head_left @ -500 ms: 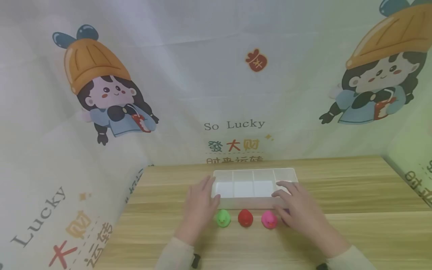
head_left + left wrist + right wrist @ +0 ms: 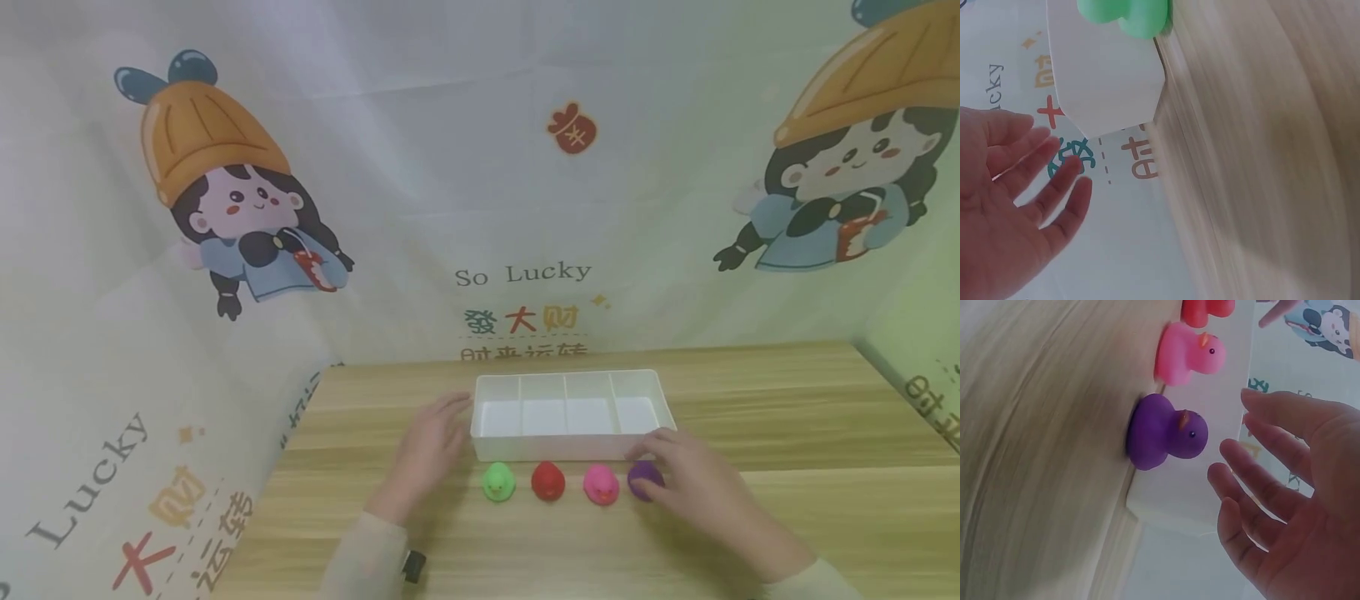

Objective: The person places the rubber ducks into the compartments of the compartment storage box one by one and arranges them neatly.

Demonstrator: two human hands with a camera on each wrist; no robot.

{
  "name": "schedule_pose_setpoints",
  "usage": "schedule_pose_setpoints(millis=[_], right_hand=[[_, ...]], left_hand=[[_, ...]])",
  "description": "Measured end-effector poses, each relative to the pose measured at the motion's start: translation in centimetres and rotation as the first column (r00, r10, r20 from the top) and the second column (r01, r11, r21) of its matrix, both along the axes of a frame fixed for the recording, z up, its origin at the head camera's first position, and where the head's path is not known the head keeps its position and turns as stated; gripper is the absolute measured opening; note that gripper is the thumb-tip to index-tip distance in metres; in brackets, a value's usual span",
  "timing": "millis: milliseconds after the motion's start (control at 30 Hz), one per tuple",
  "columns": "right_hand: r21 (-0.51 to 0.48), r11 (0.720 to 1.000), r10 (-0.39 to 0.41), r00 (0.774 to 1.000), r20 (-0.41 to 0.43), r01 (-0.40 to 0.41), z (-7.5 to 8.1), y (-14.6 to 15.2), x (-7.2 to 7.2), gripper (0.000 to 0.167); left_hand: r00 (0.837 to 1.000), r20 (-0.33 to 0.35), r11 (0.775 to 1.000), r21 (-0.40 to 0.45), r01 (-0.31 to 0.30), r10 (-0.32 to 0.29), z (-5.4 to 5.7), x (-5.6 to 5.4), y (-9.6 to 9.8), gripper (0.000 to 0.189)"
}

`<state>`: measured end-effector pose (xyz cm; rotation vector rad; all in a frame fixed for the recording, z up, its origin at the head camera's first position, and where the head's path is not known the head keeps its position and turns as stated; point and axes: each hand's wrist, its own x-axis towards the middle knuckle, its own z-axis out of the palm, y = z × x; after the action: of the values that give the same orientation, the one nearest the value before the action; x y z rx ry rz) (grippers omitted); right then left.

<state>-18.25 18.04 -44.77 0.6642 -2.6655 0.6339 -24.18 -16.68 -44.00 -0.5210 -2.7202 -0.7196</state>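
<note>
A white box point(image 2: 555, 448) with several compartments in a row stands on the wooden table. In front of it sit a green toy duck point(image 2: 498, 482), a red duck point(image 2: 548, 482), a pink duck point(image 2: 602, 485) and a purple duck point(image 2: 1150, 434). My left hand point(image 2: 429, 450), fingers loosely bent, is just off the box's left end and holds nothing. Over by the purple duck, my right hand point(image 2: 693, 479) hovers with relaxed, spread fingers. The right wrist view shows a gap between those fingers and the duck.
Behind the table point(image 2: 765, 400) hangs a pale cloth point(image 2: 420, 167) printed with cartoon girls and lettering. It also runs along the left side. A small black object point(image 2: 413, 566) shows at the left sleeve point(image 2: 367, 554).
Both hands have drawn away from the box's ends, the left to the left, the right toward the front and right. The purple duck, mostly covered before, now shows.
</note>
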Motion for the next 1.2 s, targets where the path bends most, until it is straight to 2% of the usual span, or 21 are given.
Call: schedule_pose_setpoints(millis=[100, 333, 500, 767, 1000, 1200], right_hand=[[-0.008, 1.0, 0.019, 0.999, 0.027, -0.019, -0.1, 0.3, 0.1, 0.031], [-0.047, 0.998, 0.052, 0.995, 0.087, -0.048, -0.6, 0.7, 0.1, 0.034], [-0.07, 0.996, 0.071, 0.991, 0.113, -0.064, -0.9, 0.9, 0.0, 0.036], [-0.115, 0.989, 0.113, 0.983, 0.143, -0.097, -1.5, 1.4, -0.2, 0.036], [-0.143, 0.983, 0.138, 0.973, 0.184, -0.112, -1.8, 1.6, -0.4, 0.035], [-0.139, 0.983, 0.144, 0.969, 0.2, -0.117, -1.7, 1.5, -0.4, 0.034]], left_hand=[[0.998, 0.033, 0.998, 0.037, 0.043, -0.045, -0.2, -0.3, -0.1, 0.036], [0.989, 0.119, 0.991, 0.115, 0.074, -0.087, -0.4, -0.8, -0.3, 0.036], [0.982, 0.158, 0.987, 0.135, 0.083, -0.104, -0.6, -1.1, -0.5, 0.036], [0.978, 0.17, 0.985, 0.14, 0.1, -0.124, -0.9, -1.3, -0.6, 0.034], [0.974, 0.155, 0.983, 0.105, 0.15, -0.166, -1.0, -1.7, -1.0, 0.027], [0.973, 0.158, 0.982, 0.114, 0.152, -0.168, -1.3, -1.9, -1.2, 0.026]])
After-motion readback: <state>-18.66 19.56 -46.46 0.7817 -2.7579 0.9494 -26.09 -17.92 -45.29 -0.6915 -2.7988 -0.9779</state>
